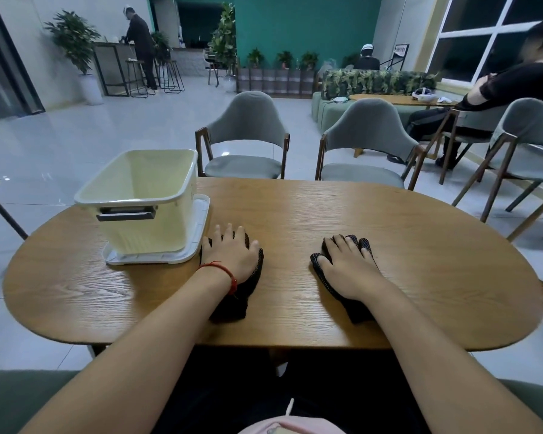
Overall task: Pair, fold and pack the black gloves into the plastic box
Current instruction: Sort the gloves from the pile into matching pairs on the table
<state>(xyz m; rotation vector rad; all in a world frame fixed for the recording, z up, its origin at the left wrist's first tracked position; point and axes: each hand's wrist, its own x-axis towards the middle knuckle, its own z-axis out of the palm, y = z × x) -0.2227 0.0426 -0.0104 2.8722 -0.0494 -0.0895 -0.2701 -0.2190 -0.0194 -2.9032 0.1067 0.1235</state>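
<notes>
On the table (420, 277), left hand (232, 255) and right hand (347, 266) lie flat, mostly hiding the black gloves (231, 305).

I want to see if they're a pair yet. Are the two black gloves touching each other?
Apart. The head view shows bare table between the left glove and the right glove.

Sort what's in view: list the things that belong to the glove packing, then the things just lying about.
Job: left glove, flat under the left hand; right glove, flat under the right hand; plastic box.
Just there: white lid beneath the box; grey chairs; potted plants.
</notes>
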